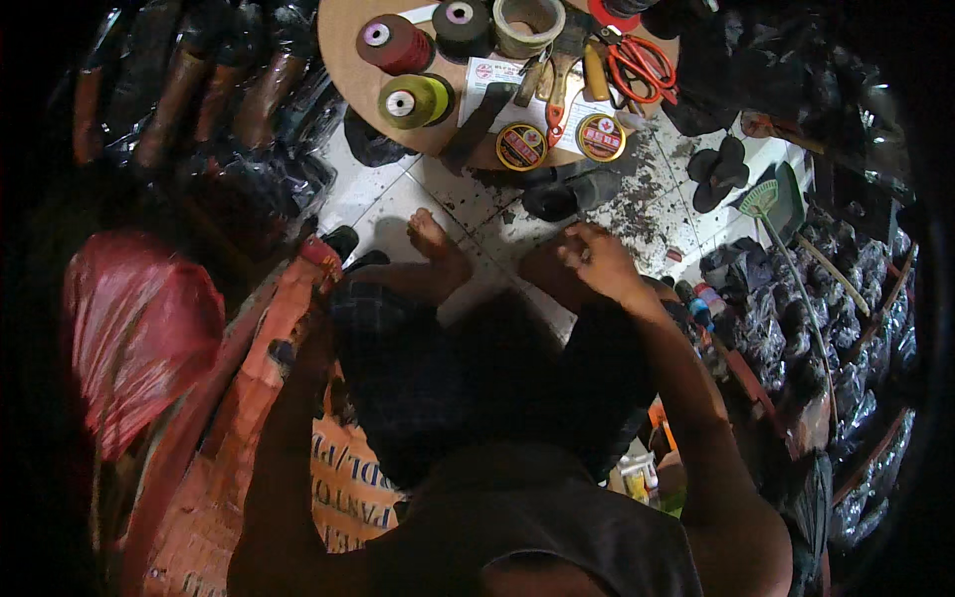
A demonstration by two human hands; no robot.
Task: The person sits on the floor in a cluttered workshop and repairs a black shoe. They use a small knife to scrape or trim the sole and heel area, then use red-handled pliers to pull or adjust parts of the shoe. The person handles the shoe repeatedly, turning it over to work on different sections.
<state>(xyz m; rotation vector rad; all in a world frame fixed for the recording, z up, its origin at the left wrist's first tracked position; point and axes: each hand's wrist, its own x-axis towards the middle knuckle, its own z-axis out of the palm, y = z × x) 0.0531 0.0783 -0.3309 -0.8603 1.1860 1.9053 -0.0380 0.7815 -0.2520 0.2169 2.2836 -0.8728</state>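
We have the orange sheet (239, 408) left of our legs, its long axis slanting toward the counter's (343, 45) near-left edge — left hand (320, 281) at its top, grip too dark to tell — right hand (602, 261) stretched forward, half-curled, empty.

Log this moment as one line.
right hand: no object visible; left hand: shadowed, beside orange sacking; round table: thread spools, red-handled scissors, two tins
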